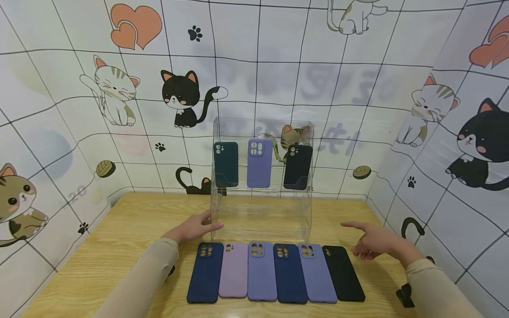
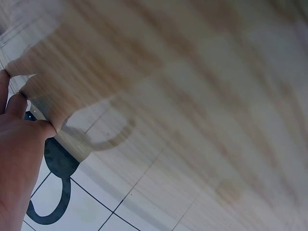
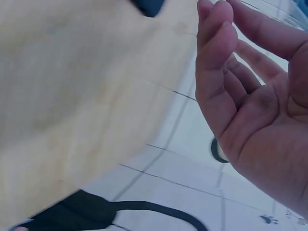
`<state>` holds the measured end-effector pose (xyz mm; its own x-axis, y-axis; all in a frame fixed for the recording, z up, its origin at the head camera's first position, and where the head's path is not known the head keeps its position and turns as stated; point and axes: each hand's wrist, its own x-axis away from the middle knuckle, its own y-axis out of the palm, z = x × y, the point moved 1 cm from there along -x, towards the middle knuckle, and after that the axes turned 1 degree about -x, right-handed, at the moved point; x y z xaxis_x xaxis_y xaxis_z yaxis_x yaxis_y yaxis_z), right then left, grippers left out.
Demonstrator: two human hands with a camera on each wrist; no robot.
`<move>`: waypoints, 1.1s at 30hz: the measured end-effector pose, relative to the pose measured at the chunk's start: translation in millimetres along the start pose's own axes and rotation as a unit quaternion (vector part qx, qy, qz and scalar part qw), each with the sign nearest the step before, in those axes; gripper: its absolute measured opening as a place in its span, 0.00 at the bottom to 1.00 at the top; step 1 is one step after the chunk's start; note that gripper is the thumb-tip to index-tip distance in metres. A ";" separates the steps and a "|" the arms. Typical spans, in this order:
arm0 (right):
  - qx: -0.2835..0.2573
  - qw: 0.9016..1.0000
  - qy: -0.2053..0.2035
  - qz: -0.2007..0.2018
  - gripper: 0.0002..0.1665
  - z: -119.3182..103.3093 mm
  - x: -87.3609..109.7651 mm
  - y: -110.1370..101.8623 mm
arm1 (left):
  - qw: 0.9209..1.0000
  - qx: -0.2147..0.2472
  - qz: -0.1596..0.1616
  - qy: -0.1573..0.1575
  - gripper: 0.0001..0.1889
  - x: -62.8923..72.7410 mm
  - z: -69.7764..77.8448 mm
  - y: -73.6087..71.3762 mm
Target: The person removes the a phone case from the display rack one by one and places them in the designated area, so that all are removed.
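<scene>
A clear acrylic display stand (image 1: 260, 212) is upright on the table in the head view. On its upper tier lean a dark green phone case (image 1: 226, 164), a lavender phone case (image 1: 259, 170) and a black phone case (image 1: 298, 168). My left hand (image 1: 193, 227) is at the stand's lower left side, fingertips at its edge; in the left wrist view the left hand (image 2: 21, 144) touches the tabletop. My right hand (image 1: 375, 240) hovers right of the stand, index finger extended, the others loosely curled, holding nothing. The right wrist view shows the right hand's palm (image 3: 264, 120).
Several phone cases lie in a row before the stand: navy (image 1: 204, 274), pink (image 1: 233, 271), lavender (image 1: 262, 274), another navy (image 1: 291, 276), another lavender (image 1: 319, 276) and black (image 1: 343, 276). The wooden table (image 1: 131, 229) meets a cat-printed cloth (image 1: 254, 84) behind and on both sides.
</scene>
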<state>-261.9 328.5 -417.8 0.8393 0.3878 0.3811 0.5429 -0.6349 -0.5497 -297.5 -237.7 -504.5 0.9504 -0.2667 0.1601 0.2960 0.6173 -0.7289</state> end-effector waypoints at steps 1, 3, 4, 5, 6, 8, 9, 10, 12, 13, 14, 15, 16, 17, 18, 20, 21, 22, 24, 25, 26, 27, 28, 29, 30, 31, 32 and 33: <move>0.002 1.000 -0.010 0.002 0.51 -5.2 -0.5 -3.1 | 1.000 0.000 0.000 -0.001 0.52 0.1 0.1 -0.1; 0.005 1.000 -0.023 0.008 0.51 -16.3 -1.5 -8.5 | 1.000 -0.001 0.000 -0.001 0.52 0.0 -0.1 -0.5; 0.006 0.999 -0.029 0.010 0.51 -22.1 -2.3 -11.1 | 1.000 -0.002 0.000 -0.002 0.53 -0.2 -0.4 -0.6; 0.010 0.999 -0.036 0.015 0.51 -27.9 -3.4 -13.7 | 1.000 -0.003 0.000 -0.002 0.53 -0.2 -0.6 -0.6; 0.013 0.999 -0.041 0.023 0.51 -34.2 -4.4 -16.1 | 1.000 -0.005 0.000 -0.001 0.53 -0.3 -0.9 -0.5; 0.023 0.998 -0.048 0.039 0.50 -47.5 -6.7 -20.5 | 1.000 -0.006 0.000 -0.002 0.54 -0.4 -1.7 -0.3; 0.029 0.997 -0.051 0.050 0.50 -54.6 -7.8 -22.3 | 1.000 -0.006 0.000 -0.002 0.54 -0.4 -2.0 -0.3; 0.035 0.996 -0.056 0.060 0.50 -61.8 -8.8 -23.9 | 1.000 -0.006 0.000 -0.001 0.54 -0.2 -2.2 -0.3; 0.051 0.993 -0.061 0.084 0.50 -76.1 -11.0 -26.4 | 1.000 -0.006 0.001 -0.002 0.54 0.2 -2.2 -0.4; 0.060 0.992 -0.066 0.095 0.49 -83.0 -12.1 -27.8 | 1.000 -0.004 0.001 -0.002 0.54 0.5 -1.8 -0.7; 0.067 0.990 -0.069 0.106 0.49 -89.4 -13.7 -29.0 | 1.000 -0.005 0.001 -0.001 0.54 0.9 -1.2 -0.8; 0.074 0.988 -0.073 0.117 0.49 -96.0 -15.2 -30.4 | 1.000 -0.003 0.001 -0.002 0.54 1.4 -0.2 -1.0; 0.081 0.986 -0.077 0.127 0.48 -102.0 -17.0 -31.8 | 1.000 -0.002 0.002 -0.002 0.54 1.8 0.6 -1.2; 0.085 0.984 -0.082 0.136 0.48 -107.6 -18.8 -33.5 | 1.000 -0.001 0.001 -0.003 0.53 2.4 1.6 -1.4; 0.089 0.981 -0.087 0.146 0.48 -113.4 -20.7 -35.1 | 1.000 0.000 0.000 -0.003 0.53 2.8 2.5 -1.5; 0.094 0.977 -0.095 0.167 0.48 -124.8 -25.1 -37.9 | 1.000 -0.001 0.000 -0.003 0.53 3.7 3.2 -1.7; 0.096 0.975 -0.100 0.176 0.47 -130.5 -27.3 -39.2 | 1.000 0.000 0.000 -0.003 0.53 4.1 3.5 -1.8; 0.097 0.972 -0.104 0.186 0.47 -135.9 -29.5 -40.5 | 1.000 -0.001 0.000 -0.004 0.53 4.4 3.7 -1.9; 0.102 0.967 -0.110 0.206 0.47 -145.9 -34.2 -42.8 | 1.000 0.000 0.001 -0.004 0.53 4.8 3.9 -2.3; 0.105 0.964 -0.112 0.215 0.46 -150.4 -36.3 -44.1 | 1.000 0.000 0.001 -0.004 0.53 4.8 4.1 -2.4; 0.109 0.962 -0.113 0.223 0.46 -154.5 -38.6 -45.4 | 1.000 0.000 0.002 -0.005 0.53 4.8 4.3 -2.5; 0.113 0.960 -0.114 0.229 0.46 -158.2 -40.9 -46.7 | 1.000 0.000 0.002 -0.005 0.53 4.6 4.5 -2.6; 0.114 0.959 -0.113 0.234 0.46 -161.7 -42.8 -47.8 | 1.000 0.000 0.002 -0.004 0.53 4.3 4.5 -2.6; 0.117 0.958 -0.113 0.238 0.46 -164.8 -44.7 -49.0 | 1.000 0.000 0.001 -0.004 0.53 4.0 4.4 -2.5; 0.120 0.956 -0.114 0.240 0.46 -167.6 -46.5 -50.3 | 1.000 -0.001 0.000 -0.004 0.54 3.8 4.2 -2.3; 0.122 0.956 -0.113 0.242 0.46 -170.1 -48.2 -51.4 | 1.000 -0.001 0.000 -0.004 0.54 3.5 4.0 -2.1; 0.123 0.955 -0.114 0.243 0.46 -172.6 -49.8 -52.3 | 1.000 -0.001 0.000 -0.004 0.54 3.2 3.8 -1.9; 0.124 0.955 -0.114 0.244 0.46 -174.8 -51.6 -53.2 | 1.000 -0.001 0.000 -0.005 0.54 3.1 3.7 -1.7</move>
<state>-339.1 225.5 -278.3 0.9635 0.2384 -0.1218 0.0510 -0.6103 -0.7906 -294.8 -236.8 -500.3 0.9510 -0.2597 0.1674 0.2967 0.6158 -0.7299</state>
